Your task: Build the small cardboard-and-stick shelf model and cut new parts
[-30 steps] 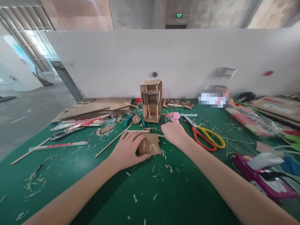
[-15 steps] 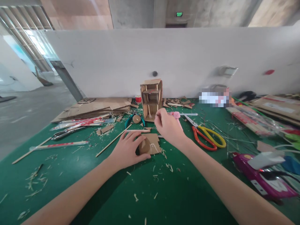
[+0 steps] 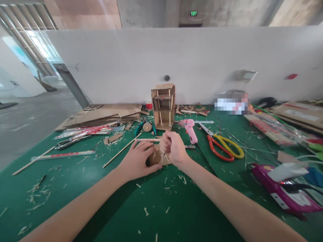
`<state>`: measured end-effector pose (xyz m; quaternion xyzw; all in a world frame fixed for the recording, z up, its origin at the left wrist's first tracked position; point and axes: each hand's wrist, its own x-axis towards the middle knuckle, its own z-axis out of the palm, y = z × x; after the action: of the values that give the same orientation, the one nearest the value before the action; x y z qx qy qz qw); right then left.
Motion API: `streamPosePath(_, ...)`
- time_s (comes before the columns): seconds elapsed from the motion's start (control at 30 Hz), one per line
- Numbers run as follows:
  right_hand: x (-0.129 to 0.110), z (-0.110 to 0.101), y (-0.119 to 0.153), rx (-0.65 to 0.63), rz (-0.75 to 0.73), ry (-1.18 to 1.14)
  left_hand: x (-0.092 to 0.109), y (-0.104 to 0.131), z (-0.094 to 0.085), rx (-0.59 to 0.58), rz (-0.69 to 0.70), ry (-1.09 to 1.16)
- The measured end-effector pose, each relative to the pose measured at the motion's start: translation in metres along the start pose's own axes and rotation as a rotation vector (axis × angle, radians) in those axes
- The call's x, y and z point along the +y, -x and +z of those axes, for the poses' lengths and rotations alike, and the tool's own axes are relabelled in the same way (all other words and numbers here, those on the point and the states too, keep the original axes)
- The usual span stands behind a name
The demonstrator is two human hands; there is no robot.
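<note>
My left hand (image 3: 137, 160) lies with fingers spread on the left part of a small cardboard piece (image 3: 154, 159), thumb along its near edge. Above the same piece, my right hand (image 3: 173, 148) is closed in a fist; a thin pale stick end shows under it, and the rest is hidden by the fingers. Just beyond, a wooden stick (image 3: 146, 139) lies across the table. A cardboard shelf model (image 3: 164, 107) stands upright behind the hands. To the right of my right hand is a pink glue gun (image 3: 190, 130).
Red and yellow scissors (image 3: 222, 148) and a purple power strip (image 3: 282, 190) lie on the right. Stacked cardboard (image 3: 106, 113), wrapped sticks (image 3: 65, 155) and pliers (image 3: 138, 129) are on the left and behind. Wood shavings litter the green table (image 3: 121, 215).
My right hand has come down and nearer to me, from beside the glue gun to above the cardboard piece, uncovering the glue gun. My left hand has stayed in place.
</note>
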<state>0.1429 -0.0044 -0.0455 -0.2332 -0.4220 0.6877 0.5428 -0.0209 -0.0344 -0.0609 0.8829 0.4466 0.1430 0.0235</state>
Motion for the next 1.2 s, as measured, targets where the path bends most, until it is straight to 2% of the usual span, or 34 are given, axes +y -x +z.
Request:
streamPosePath(0.63,0.01,-0.001,0.0,-0.016,-0.022,0.141,0.0,0.0,0.001,-0.035,-0.019,-0.004)
streamPosePath(1.2,0.019,0.003,-0.001,-0.021,0.011,0.207,-0.002,0.0,0.006,-0.008,0.012,-0.014)
